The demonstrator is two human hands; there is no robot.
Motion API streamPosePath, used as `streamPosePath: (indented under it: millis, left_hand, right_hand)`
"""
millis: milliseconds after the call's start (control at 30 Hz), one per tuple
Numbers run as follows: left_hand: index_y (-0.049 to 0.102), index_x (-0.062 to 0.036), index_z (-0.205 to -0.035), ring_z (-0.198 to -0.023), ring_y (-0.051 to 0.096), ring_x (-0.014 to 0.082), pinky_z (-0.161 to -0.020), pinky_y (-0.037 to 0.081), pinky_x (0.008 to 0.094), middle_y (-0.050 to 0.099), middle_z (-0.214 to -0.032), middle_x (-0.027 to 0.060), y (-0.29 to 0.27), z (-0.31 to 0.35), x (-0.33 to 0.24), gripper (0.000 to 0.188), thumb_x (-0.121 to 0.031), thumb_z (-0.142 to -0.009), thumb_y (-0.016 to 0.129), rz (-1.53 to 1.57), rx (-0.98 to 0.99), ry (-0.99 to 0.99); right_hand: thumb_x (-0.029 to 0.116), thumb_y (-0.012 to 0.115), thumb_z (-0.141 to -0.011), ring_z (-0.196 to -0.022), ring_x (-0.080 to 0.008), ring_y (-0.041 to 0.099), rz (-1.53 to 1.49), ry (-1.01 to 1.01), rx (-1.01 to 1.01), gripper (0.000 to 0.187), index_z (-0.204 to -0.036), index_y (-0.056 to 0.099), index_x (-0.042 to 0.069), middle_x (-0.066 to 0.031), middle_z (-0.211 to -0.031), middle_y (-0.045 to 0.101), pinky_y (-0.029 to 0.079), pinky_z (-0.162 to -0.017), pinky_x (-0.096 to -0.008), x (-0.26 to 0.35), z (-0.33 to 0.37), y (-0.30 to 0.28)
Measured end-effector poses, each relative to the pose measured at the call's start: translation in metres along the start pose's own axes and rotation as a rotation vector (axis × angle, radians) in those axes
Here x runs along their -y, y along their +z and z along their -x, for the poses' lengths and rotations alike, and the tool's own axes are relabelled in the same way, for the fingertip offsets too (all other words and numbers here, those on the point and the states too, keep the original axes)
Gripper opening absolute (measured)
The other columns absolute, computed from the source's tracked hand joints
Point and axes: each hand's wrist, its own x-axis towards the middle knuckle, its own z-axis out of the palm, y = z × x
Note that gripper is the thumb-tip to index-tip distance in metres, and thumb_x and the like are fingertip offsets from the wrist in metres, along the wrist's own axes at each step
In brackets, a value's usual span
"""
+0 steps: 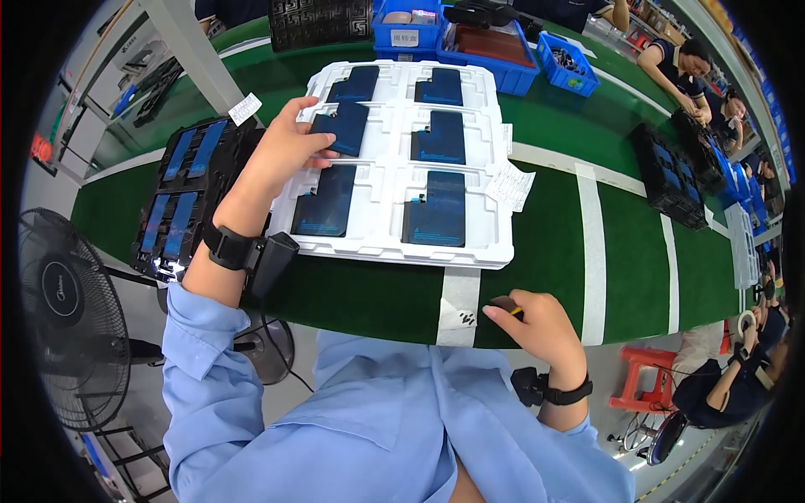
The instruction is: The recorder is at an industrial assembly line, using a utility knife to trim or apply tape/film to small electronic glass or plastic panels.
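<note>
In front of me a white moulded tray (386, 201) holds several flat, dark blue rectangular panels, each with a notched corner. My left hand (293, 147) reaches to the tray's left column and grips the middle-left panel (345, 132), thumb on its face. That panel sits slightly tilted in its recess. Below it lies another panel (327, 205), untouched. Close to the bench's front edge, my right hand (541, 331) is closed around a small black-and-yellow object (506, 307); most of it is hidden by the fingers.
A black tray (174, 201) with dark blue panels stands left, near a fan (71, 310). Blue bins (486, 54) line the bench's far side. White tape strips (592, 251) cross the green surface. More black trays (667, 176) and co-workers are at the right.
</note>
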Motion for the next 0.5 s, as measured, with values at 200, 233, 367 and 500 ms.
streamPosePath:
  millis: [200,233,367,500]
  left_hand:
    - [0.038,0.0071,-0.12,-0.071,0.062,0.0195,-0.06,0.05,0.0271,0.057,-0.088,0.0175,-0.002,-0.007,0.01,0.048,-0.005,-0.078,0.059,-0.231,-0.041,0.06]
    - [0.042,0.0084,-0.116,-0.071,0.063,0.0221,-0.063,0.05,0.0297,0.059,-0.088,0.0197,-0.003,-0.009,0.01,0.044,-0.008,-0.078,0.058,-0.374,-0.078,0.1]
    - [0.05,0.0095,-0.108,-0.076,0.062,0.0293,-0.072,0.048,0.0333,0.06,-0.087,0.0232,-0.004,-0.008,0.007,0.035,-0.011,-0.079,0.054,-0.664,-0.191,0.316]
    - [0.054,0.007,-0.101,-0.074,0.06,0.027,-0.071,0.045,0.0316,0.061,-0.08,0.0184,-0.013,-0.022,0.004,0.028,-0.01,-0.079,0.052,-0.822,-0.184,0.36]
  right_hand:
    - [0.019,0.063,-0.079,-0.053,-0.0207,0.055,-0.153,0.083,-0.125,0.028,-0.071,0.055,-0.006,-0.0162,-0.07,0.062,0.044,-0.05,-0.0275,-0.015,0.013,-0.005]
    - [0.02,0.063,-0.079,-0.053,-0.0247,0.058,-0.135,0.091,-0.139,0.031,-0.067,0.051,-0.006,-0.0174,-0.074,0.063,0.046,-0.051,-0.0284,-0.014,0.013,-0.007]
    - [0.02,0.063,-0.08,-0.053,-0.0215,0.057,-0.152,0.112,-0.138,0.03,-0.069,0.053,-0.006,-0.0165,-0.071,0.063,0.046,-0.051,-0.0269,-0.011,0.01,-0.008]
    - [0.018,0.062,-0.08,-0.053,-0.018,0.056,-0.262,0.023,-0.166,0.026,-0.073,0.055,-0.006,-0.0159,-0.069,0.062,0.044,-0.049,-0.0264,-0.004,0.004,0.001]
